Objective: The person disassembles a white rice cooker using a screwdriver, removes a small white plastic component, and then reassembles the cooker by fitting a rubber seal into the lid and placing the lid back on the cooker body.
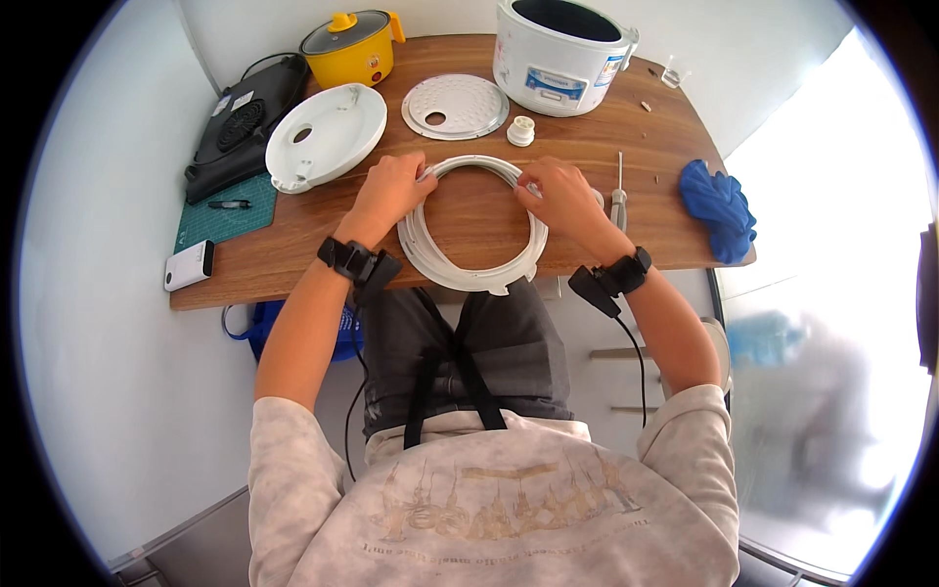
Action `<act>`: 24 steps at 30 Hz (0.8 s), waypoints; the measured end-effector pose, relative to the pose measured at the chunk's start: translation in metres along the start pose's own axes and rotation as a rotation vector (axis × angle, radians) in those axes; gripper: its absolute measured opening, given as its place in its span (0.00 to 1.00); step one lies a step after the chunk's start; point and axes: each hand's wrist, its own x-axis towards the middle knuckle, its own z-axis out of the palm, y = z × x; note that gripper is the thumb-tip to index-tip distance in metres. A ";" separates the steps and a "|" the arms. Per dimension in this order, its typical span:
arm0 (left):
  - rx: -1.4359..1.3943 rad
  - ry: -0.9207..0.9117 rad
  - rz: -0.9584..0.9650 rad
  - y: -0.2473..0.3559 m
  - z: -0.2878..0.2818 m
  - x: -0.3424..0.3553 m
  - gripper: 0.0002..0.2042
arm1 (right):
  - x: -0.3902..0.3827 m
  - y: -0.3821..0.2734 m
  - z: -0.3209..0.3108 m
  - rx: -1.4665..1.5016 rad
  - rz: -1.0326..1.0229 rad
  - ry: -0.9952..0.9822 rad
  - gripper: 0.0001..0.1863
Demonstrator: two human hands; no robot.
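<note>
A white plastic ring (472,280), seemingly the rim of a rice cooker lid, lies at the table's near edge in front of me. My left hand (391,190) grips its upper left side, fingers closed on the rim. On the upper right side my right hand (561,198) pinches the same rim. Beyond it are a round pale inner lid plate (458,98) with one hole and a small white cap (520,131). The white outer lid shell (342,142) rests to the left. A screwdriver (618,203) lies just right of my right hand, pointing away.
The white rice cooker body (556,73) stands at the back, its top uncovered. A yellow pot (350,54), a black hotplate (245,122), a green mat (230,223) with a pen (230,204), and a power bank (189,266) are left. A blue cloth (717,207) lies right.
</note>
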 end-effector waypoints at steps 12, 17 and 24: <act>-0.003 -0.149 -0.165 0.013 -0.018 -0.017 0.15 | -0.007 -0.017 -0.019 -0.206 0.189 -0.152 0.12; -0.016 -0.187 -0.203 0.018 -0.021 -0.026 0.16 | 0.005 -0.010 -0.015 -0.115 0.148 -0.161 0.09; -0.118 -0.177 -0.220 0.015 -0.018 -0.028 0.15 | 0.013 -0.014 -0.002 -0.080 0.035 -0.104 0.09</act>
